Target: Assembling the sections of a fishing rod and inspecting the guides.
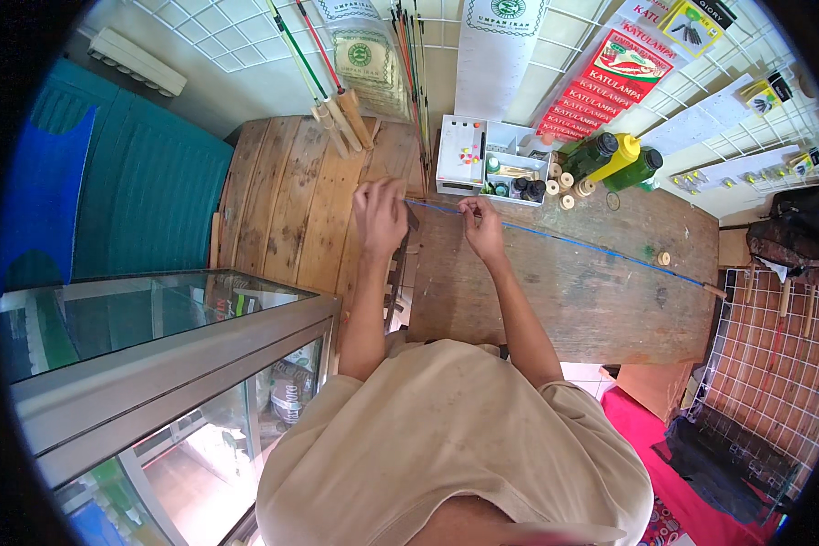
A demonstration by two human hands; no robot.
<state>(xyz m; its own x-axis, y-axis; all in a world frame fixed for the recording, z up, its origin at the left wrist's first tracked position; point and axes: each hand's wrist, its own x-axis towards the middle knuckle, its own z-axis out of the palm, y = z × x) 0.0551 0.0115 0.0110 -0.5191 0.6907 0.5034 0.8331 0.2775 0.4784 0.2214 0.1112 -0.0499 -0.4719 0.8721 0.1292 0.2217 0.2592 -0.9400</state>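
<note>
Both hands pinch the blue rod [564,241]: left hand [379,217], right hand [482,227]. Keep it flat on the bench [591,300], grip light.

Place: a small fishing-tackle shop with a work corner.
Display wall: a white wire grid [773,109] hung with packaged small tackle and red banners [610,82].
Stock: fishing rods [323,73] with wooden handles lean against the wall beside bait bags [364,59].
Counter: a glass showcase [155,346] with goods inside.
Bench: a worn wooden table [591,291] with a white parts tray [491,159], spools and bottles [623,159].
</note>
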